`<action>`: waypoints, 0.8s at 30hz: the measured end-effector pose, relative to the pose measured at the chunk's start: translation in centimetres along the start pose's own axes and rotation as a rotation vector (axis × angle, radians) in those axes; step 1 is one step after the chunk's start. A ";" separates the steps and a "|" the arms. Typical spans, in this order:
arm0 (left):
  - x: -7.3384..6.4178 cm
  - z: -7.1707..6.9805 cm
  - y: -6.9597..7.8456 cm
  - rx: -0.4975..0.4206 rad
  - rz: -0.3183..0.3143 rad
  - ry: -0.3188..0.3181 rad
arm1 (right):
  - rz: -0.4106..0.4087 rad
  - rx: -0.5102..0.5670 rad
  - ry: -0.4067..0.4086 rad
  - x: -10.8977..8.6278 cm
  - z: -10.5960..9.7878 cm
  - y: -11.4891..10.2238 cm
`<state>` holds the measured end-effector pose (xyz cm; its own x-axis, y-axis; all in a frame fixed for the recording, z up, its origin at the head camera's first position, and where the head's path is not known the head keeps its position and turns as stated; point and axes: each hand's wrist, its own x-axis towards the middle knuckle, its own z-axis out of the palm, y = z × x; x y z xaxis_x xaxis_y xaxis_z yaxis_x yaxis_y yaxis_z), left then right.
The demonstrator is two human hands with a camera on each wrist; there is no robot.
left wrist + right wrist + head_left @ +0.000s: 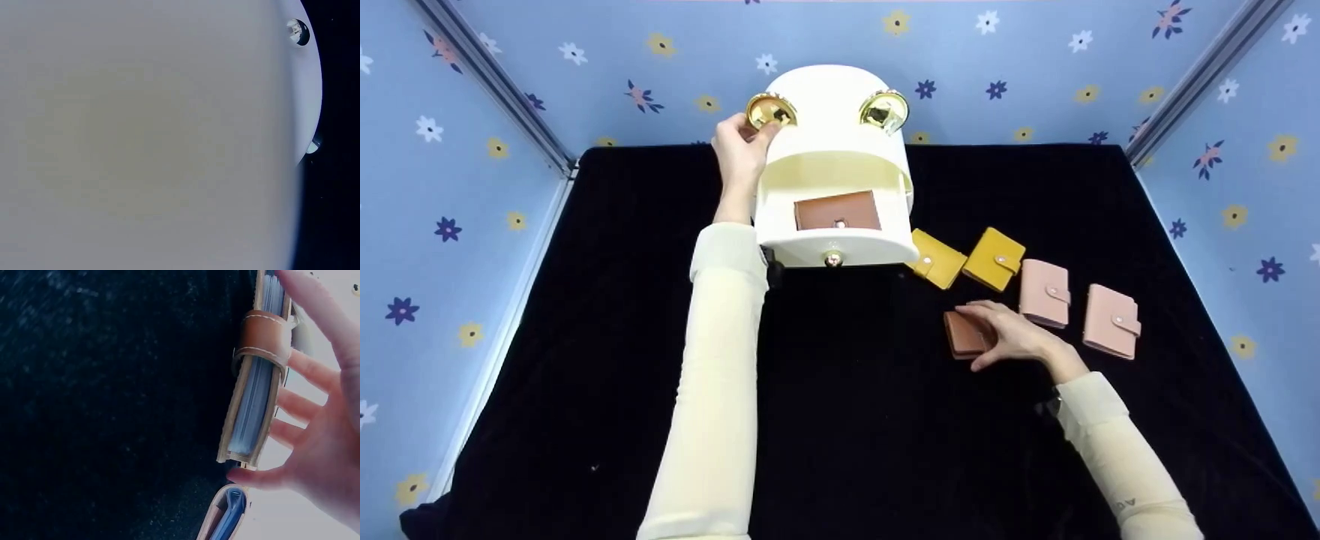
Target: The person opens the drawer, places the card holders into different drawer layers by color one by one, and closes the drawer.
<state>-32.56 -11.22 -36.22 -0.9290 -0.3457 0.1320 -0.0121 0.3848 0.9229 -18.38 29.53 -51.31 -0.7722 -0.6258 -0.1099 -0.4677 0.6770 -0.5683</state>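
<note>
In the head view my left hand pinches the left gold round ornament on top of a white cabinet. The cabinet's drawer is pulled out, and a brown card holder lies in it. My right hand grips a second brown card holder on the black cloth, thumb at its near edge, fingers over the far side. The right wrist view shows this holder's strap and clear sleeves edge-on. A blurred pale surface fills most of the left wrist view, hiding the left hand.
Two yellow card holders lie right of the drawer, one partly behind its corner. Two pink ones lie beyond my right hand. A second gold ornament tops the cabinet's right. Flowered blue panels enclose the black cloth.
</note>
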 end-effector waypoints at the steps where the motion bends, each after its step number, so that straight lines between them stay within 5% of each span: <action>1: 0.0 0.0 0.0 0.002 0.001 0.000 | -0.002 0.004 -0.003 0.0 0.0 0.0; 24: 0.1 0.1 0.0 0.015 -0.005 0.001 | -0.001 -0.054 0.085 -0.1 0.3 -0.1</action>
<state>-32.68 -11.22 -36.28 -0.9285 -0.3486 0.1277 -0.0226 0.3962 0.9179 -18.08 29.38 -51.47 -0.8040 -0.5934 -0.0386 -0.4896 0.6975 -0.5233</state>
